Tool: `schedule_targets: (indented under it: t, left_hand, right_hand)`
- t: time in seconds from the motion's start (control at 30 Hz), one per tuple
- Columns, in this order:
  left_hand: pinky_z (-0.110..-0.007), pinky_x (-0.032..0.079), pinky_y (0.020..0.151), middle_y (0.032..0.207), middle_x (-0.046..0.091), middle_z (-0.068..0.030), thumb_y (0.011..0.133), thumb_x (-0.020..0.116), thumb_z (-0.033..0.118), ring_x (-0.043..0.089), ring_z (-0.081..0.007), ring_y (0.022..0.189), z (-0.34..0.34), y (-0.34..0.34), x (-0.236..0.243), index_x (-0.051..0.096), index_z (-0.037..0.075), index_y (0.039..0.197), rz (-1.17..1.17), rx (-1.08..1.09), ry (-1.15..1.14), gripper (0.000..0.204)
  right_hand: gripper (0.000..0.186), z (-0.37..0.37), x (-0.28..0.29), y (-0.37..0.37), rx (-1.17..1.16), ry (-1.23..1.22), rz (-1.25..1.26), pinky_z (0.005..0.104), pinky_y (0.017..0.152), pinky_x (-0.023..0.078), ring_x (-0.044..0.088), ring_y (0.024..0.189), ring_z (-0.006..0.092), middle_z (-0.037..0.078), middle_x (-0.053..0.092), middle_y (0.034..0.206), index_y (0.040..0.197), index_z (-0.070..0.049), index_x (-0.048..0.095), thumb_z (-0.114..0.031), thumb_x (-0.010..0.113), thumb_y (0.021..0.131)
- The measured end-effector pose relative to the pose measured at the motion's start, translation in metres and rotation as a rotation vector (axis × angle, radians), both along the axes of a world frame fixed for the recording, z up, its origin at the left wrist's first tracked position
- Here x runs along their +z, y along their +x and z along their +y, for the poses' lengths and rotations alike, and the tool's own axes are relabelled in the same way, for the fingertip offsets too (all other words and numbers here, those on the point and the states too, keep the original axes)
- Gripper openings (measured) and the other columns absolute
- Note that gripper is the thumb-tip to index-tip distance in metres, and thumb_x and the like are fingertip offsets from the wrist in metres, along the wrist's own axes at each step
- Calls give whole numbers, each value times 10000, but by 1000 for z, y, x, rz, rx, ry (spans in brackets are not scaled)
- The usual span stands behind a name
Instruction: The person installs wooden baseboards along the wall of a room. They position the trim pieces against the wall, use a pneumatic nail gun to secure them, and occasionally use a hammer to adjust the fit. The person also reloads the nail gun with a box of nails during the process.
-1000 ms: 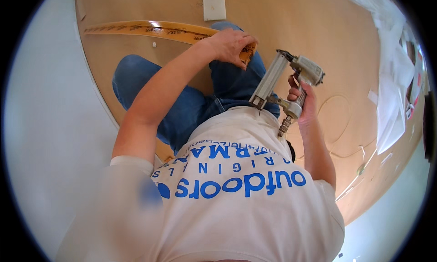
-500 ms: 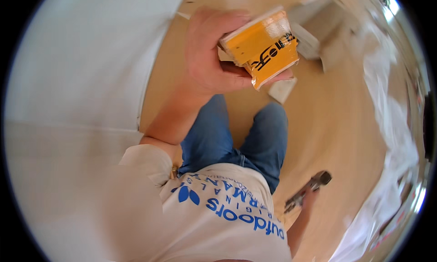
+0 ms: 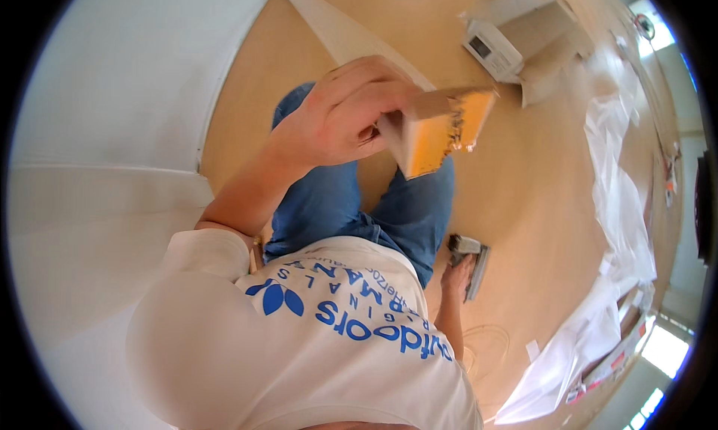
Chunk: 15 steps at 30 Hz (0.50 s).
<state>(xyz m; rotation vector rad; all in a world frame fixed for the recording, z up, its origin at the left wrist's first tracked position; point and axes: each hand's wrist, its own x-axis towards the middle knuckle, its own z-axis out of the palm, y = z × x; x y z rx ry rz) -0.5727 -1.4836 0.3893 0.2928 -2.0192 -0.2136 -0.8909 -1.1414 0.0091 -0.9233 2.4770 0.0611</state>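
Left hand (image 3: 351,112) closed round an angular, orange-faced strip with pale sides (image 3: 434,142), raised above blue denim-clad legs (image 3: 321,202); strip's end looks rough, markings blurred. Right hand (image 3: 457,274) grips a grey metal nail gun (image 3: 477,269), low beside right thigh. Smooth tan floor (image 3: 531,191) gives room between gun and crumpled translucent white sheeting (image 3: 613,168). Flat white wall-like surface (image 3: 112,93) bounds left side.

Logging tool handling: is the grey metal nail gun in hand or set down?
In hand: the person's right hand is closed around the nail gun. Whether it also touches the smooth tan floor, I cannot tell.
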Motion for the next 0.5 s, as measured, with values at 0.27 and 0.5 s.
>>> schedule_targets:
  t: [0.27, 0.5]
  left_hand:
    - [-317, 491, 683, 843, 634, -25, 605, 786, 37, 640, -202, 779, 32, -99, -53, 674, 105, 872, 89, -213, -15, 297]
    - [-271, 451, 695, 849, 635, 23, 672, 753, 192, 614, -155, 764, 72, -149, -91, 633, 169, 827, 187, -144, -67, 197]
  right_hand:
    - [796, -98, 195, 7, -240, -1054, -916, 373, 1080, 440, 498, 1367, 255, 198, 474, 1503, 1530, 31, 364, -301, 769, 931]
    - [1006, -118, 319, 64, 11, -1381, -695, 448, 1118, 429, 467, 1382, 324, 214, 438, 1520, 1527, 66, 317, -305, 880, 781]
